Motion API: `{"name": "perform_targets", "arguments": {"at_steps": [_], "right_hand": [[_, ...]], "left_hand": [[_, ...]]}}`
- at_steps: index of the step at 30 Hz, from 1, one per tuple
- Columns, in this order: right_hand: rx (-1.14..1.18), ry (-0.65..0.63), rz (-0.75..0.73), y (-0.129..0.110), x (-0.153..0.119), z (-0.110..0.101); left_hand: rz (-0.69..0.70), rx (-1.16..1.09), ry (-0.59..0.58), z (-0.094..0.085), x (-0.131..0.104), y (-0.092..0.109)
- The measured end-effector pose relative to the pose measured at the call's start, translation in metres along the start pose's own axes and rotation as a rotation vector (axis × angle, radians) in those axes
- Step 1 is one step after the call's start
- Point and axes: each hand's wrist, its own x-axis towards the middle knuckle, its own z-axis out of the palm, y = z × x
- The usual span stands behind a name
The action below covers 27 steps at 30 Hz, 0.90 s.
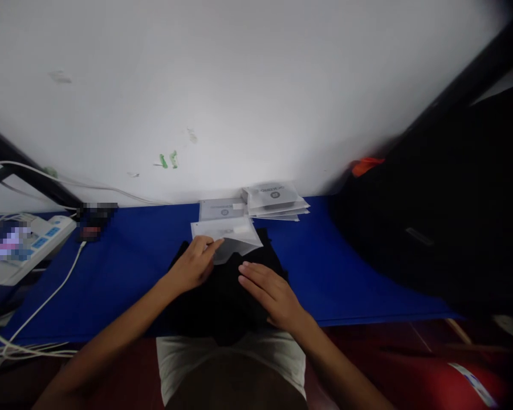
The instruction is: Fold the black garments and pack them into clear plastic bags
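Observation:
My left hand [195,263] pinches the open edge of a frosted translucent bag [239,230], lifting its upper layer with thumb and index finger. Black folded fabric [226,302] lies in front of me, its far end at the bag's mouth. Flat on the fabric's right side rests my right hand [273,289], fingers stretched out and pointing toward the bag. Behind the held bag lies another frosted bag [216,209] with a printed logo.
A stack of frosted bags [276,199] sits against the wall on the blue surface [325,273]. A white power strip [34,245] and cables are at the left. A large black object [444,210] stands at the right, with something orange [366,165] beside it.

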Motion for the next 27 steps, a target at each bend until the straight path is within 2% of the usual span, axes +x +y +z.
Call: {"name": "perform_targets", "arguments": {"at_steps": [2, 4, 8, 12, 16, 19, 23, 27], "right_hand": [[-0.064, -0.072, 0.021, 0.008, 0.006, 0.008], [-0.108, -0.174, 0.115, 0.018, 0.007, 0.017], [-0.081, -0.326, 0.326, 0.029, 0.004, 0.029], [-0.014, -0.363, 0.381, 0.021, 0.005, 0.029], [-0.125, -0.326, 0.418, 0.013, 0.007, 0.036], [-0.23, -0.296, 0.432, 0.014, 0.007, 0.046], [-0.277, -0.372, 0.424, 0.019, 0.012, 0.053], [-0.297, -0.383, 0.455, 0.017, 0.021, 0.047]], "left_hand": [[0.002, -0.05, -0.02, 0.006, -0.005, 0.016], [0.004, -0.053, -0.047, 0.013, -0.01, 0.028], [0.048, -0.012, -0.206, 0.021, -0.013, 0.031], [0.061, 0.018, -0.325, 0.02, -0.009, 0.022], [0.075, -0.002, -0.429, 0.018, -0.005, 0.027], [0.092, -0.037, -0.419, 0.018, -0.004, 0.04], [0.106, -0.065, -0.372, 0.02, -0.003, 0.053], [0.029, -0.039, -0.2, 0.024, -0.007, 0.048]]}}
